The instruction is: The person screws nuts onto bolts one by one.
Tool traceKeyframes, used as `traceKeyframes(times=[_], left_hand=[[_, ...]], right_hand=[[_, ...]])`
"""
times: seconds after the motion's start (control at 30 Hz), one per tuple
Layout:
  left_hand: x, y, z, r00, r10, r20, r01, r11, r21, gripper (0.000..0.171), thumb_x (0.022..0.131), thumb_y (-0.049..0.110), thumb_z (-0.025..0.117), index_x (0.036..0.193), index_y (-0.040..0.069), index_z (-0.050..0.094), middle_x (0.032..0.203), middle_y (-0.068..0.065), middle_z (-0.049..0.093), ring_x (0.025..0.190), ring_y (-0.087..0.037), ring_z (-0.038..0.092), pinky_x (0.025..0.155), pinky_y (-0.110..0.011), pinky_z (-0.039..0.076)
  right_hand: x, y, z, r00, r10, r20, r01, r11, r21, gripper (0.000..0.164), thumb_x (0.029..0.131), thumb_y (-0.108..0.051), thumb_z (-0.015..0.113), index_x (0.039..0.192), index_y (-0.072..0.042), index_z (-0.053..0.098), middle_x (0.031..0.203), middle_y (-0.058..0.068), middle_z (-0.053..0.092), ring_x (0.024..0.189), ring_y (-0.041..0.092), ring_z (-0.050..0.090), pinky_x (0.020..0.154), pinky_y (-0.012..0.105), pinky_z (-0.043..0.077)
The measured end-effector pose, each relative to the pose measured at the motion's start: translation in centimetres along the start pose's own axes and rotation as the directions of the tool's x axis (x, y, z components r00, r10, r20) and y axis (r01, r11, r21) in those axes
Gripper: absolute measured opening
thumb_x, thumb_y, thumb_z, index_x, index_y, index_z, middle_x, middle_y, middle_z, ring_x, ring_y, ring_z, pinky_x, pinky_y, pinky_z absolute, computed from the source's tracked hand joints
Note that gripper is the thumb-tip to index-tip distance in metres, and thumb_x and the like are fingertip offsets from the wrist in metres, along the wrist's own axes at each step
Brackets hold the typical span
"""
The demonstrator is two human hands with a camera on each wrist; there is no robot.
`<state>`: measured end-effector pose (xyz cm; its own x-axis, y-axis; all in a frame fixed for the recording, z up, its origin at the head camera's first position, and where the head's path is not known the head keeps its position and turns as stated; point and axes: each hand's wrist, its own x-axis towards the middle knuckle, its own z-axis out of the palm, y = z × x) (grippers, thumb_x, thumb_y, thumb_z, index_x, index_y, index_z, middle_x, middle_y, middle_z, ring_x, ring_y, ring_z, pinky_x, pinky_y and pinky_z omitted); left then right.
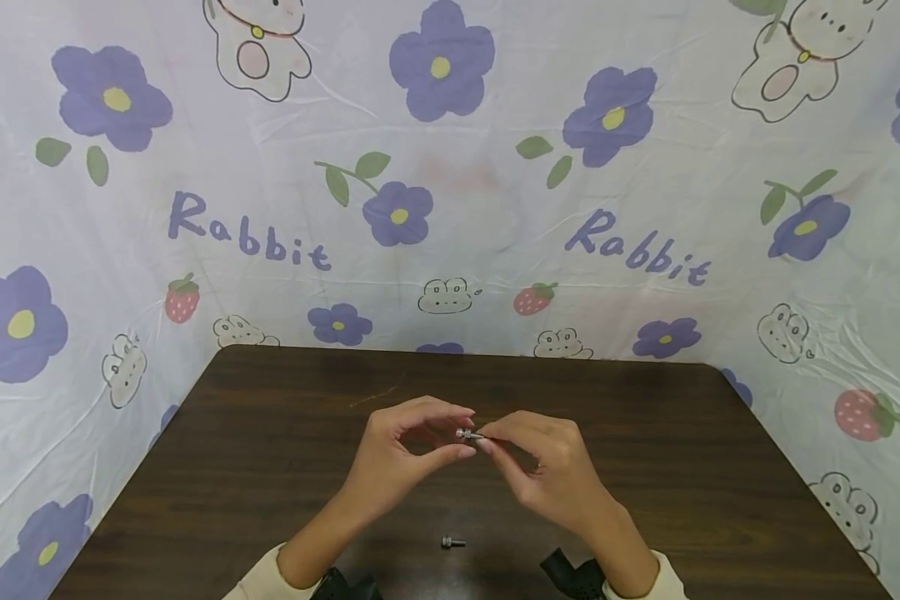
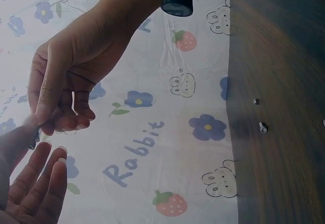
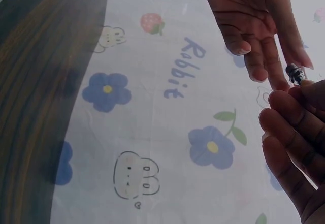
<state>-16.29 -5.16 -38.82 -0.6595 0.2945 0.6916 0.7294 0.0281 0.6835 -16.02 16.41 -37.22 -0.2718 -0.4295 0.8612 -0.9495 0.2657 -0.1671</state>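
A small silver bolt (image 1: 465,434), with ring-like parts near its head, is held level above the brown table (image 1: 285,467). My right hand (image 1: 547,458) pinches its thin end between thumb and index finger. My left hand (image 1: 405,446) is around the head end, thumb below and fingertips above, with a gap on either side. In the right wrist view the bolt's head (image 3: 293,72) sticks out past the right fingertips, and the left hand (image 3: 249,26) is beyond it. The left wrist view shows the bolt (image 2: 33,144) only partly, between the two hands.
Another bolt (image 1: 453,542) lies on the table near its front. In the left wrist view a small silver piece (image 2: 256,101) lies near that bolt (image 2: 263,127). A printed cloth (image 1: 480,242) hangs behind and beside the table. Black straps (image 1: 573,575) show at the wrists.
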Motion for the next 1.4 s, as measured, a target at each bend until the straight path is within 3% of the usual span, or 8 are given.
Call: traceKeyframes(times=[0.27, 0.6, 1.03, 1.4], left_hand=[[0.0, -0.1, 0.1, 1.0, 0.026, 0.007, -0.026, 0.999, -0.021, 0.025, 0.081, -0.002, 0.083, 0.104, 0.007, 0.078, 0.097, -0.005, 0.074, 0.083, -0.017, 0.07, 0.065, -0.034, 0.061], [0.4, 1.8, 0.0, 0.999, 0.042, 0.008, -0.042, 0.999, -0.022, 0.02, 0.083, -0.005, 0.08, 0.101, 0.004, 0.078, 0.093, -0.006, 0.074, 0.082, -0.017, 0.07, 0.064, -0.033, 0.061], [0.0, 0.0, 0.0, 1.0, 0.017, 0.011, -0.017, 1.0, 0.001, 0.019, 0.084, -0.003, 0.081, 0.101, 0.007, 0.078, 0.094, -0.005, 0.075, 0.081, -0.015, 0.069, 0.063, -0.031, 0.06], [0.0, 0.1, 0.0, 1.0, -0.014, 0.011, 0.014, 1.0, -0.008, 0.008, 0.091, 0.008, 0.078, 0.097, 0.013, 0.078, 0.092, -0.005, 0.075, 0.082, -0.014, 0.069, 0.067, -0.031, 0.061]], right_hand=[[0.0, -0.1, 0.1, 1.0, -0.004, -0.001, 0.004, 1.0, 0.007, 0.016, 0.102, -0.017, 0.065, 0.097, -0.006, 0.075, 0.088, 0.003, 0.075, 0.078, 0.015, 0.073, 0.07, 0.026, 0.06], [0.0, -0.1, 0.1, 1.0, -0.013, -0.004, 0.013, 1.0, 0.003, 0.016, 0.102, -0.017, 0.065, 0.096, -0.006, 0.075, 0.088, 0.002, 0.075, 0.078, 0.014, 0.073, 0.07, 0.025, 0.06], [0.0, -0.1, 0.1, 1.0, -0.004, 0.004, 0.004, 1.0, 0.015, 0.017, 0.102, -0.018, 0.064, 0.097, -0.007, 0.075, 0.088, 0.003, 0.075, 0.077, 0.016, 0.073, 0.069, 0.025, 0.06], [0.1, -0.2, 0.1, 1.0, 0.0, 0.009, 0.0, 1.0, 0.022, 0.018, 0.102, -0.018, 0.064, 0.095, -0.005, 0.075, 0.086, 0.003, 0.075, 0.076, 0.016, 0.073, 0.069, 0.026, 0.06]])
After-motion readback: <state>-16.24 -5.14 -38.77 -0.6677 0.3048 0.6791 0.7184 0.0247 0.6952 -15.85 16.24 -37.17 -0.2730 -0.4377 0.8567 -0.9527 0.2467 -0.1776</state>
